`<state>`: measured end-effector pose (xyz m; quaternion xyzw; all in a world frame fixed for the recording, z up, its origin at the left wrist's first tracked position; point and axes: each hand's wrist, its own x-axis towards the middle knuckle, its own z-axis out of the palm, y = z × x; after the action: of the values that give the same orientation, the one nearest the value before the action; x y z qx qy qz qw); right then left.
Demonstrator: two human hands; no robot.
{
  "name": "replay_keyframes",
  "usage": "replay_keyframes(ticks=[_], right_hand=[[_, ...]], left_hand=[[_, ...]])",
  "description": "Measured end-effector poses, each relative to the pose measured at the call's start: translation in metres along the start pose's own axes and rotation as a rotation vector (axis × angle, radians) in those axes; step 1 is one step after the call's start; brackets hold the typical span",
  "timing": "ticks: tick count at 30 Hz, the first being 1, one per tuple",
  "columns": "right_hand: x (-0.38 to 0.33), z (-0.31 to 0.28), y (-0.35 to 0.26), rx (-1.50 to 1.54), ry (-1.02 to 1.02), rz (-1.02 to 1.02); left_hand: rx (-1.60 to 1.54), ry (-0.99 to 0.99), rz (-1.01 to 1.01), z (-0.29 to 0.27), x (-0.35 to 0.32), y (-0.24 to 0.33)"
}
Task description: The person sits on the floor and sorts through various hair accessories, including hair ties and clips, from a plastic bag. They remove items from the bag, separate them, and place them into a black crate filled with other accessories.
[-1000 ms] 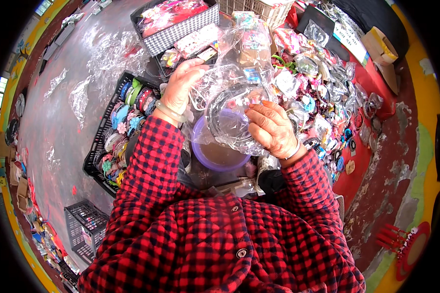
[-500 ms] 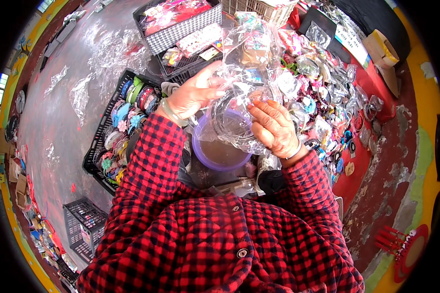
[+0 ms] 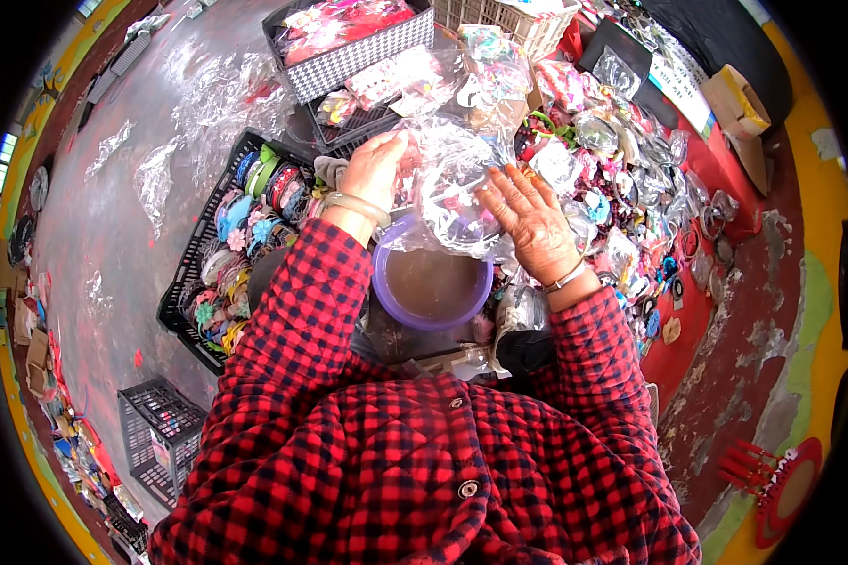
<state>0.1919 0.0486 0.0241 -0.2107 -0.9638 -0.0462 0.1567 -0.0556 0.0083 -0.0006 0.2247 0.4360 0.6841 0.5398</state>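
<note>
A crumpled clear plastic bag [image 3: 450, 193] hangs between my hands, above the far part of a purple-rimmed basin [image 3: 382, 287] holding brownish, murky contents. At its left side my left hand [image 3: 375, 174] is closed on the plastic, its fingertips partly hidden behind the glare. My right hand [image 3: 532, 221] lies against the bag's right edge with its fingers stretched out and slightly apart. Glare and folds hide most of what the bag contains.
On the left stands a black crate [image 3: 184, 282] of colourful headbands. A checked box [image 3: 358, 49] of packets sits at the far side. Piled hair accessories and bagged goods [image 3: 622, 212] cover the right. Another black crate [image 3: 155, 443] lies at lower left.
The bag has bunched up, and the dark hoops seen through it no longer show clearly. My right hand's fingers have straightened from their curled hold. My left hand has turned more upright.
</note>
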Motion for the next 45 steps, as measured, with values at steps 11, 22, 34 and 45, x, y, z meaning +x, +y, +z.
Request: replay_keyframes(ticks=[11, 22, 34, 45], right_hand=[[0.027, 0.019, 0.011, 0.595, 0.361, 0.606], [0.013, 0.002, 0.055, 0.423, 0.561, 0.753], [-0.004, 0.033, 0.082, 1.234, 0.861, 1.032], [0.003, 0.014, 0.053, 1.948, 0.63, 1.048]], left_hand=[[0.169, -0.087, 0.121, 0.044, 0.005, -0.034], [-0.015, -0.321, -0.104, 0.097, 0.003, -0.036], [-0.03, -0.393, -0.29, 0.105, 0.03, -0.035], [-0.344, -0.506, -0.224, 0.11, 0.031, -0.034]])
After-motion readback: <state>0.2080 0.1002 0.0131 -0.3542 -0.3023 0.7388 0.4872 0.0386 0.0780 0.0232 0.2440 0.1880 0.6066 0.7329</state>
